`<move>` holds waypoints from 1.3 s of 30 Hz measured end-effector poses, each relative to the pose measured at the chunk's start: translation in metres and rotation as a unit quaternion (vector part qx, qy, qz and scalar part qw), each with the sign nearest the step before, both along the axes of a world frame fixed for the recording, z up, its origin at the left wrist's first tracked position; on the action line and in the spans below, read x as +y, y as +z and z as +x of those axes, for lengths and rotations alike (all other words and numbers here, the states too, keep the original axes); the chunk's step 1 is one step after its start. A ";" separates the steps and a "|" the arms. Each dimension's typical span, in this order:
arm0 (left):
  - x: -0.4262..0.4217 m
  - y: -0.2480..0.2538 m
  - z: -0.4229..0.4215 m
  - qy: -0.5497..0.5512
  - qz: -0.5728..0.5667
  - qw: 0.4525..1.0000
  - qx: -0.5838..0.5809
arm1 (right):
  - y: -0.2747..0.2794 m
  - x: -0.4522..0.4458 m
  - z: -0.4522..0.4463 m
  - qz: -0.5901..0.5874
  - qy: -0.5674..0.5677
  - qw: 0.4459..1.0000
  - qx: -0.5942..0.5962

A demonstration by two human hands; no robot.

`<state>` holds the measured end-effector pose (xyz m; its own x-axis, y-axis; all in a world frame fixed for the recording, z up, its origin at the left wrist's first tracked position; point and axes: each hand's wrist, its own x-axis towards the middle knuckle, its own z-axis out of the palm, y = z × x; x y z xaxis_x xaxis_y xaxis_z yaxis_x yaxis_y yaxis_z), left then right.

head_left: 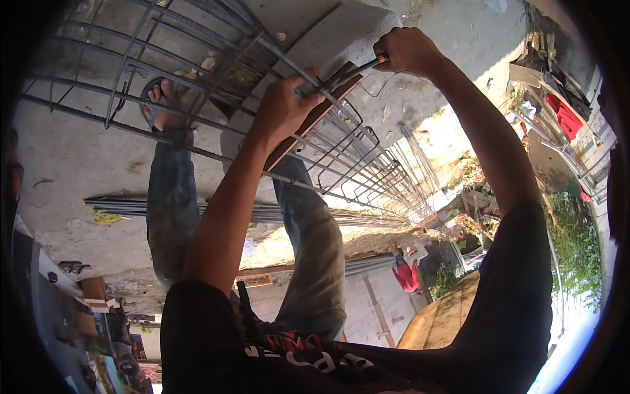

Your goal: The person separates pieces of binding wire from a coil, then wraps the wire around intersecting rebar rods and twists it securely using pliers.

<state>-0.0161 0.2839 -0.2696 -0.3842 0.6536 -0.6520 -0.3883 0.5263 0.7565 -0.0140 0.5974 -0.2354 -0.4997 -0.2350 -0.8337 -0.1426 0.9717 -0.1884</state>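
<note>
A long cage of steel bars [226, 125] with bent wire-like stirrups crosses the upper view diagonally. My left hand [285, 108] is at the middle of the cage, its fingers closed at a bar crossing; what they pinch is too small to make out. My right hand [405, 52] is wrapped round the orange-marked handle of a metal hand tool [351, 75], whose far end reaches the bars beside my left fingertips. A brown board [315, 123] lies across the cage just below both hands.
My sandalled foot [162, 108] stands close beside the cage on the concrete floor [79, 164]. A bundle of long bars [134, 207] lies on the ground, with yellow strands [105, 216] at its end. Red cloth [563, 117] hangs at the right. Cluttered items line the lower left.
</note>
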 end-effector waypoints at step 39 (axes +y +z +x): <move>0.001 -0.008 0.002 0.055 0.029 0.995 -0.073 | -0.024 0.005 -0.012 -0.136 0.138 0.960 0.204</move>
<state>-0.0139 0.2844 -0.2776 -0.3586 0.6509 -0.6691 -0.5492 0.4325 0.7151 -0.0263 0.6022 -0.2589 -0.6590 -0.5864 -0.4711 -0.5029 0.8092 -0.3038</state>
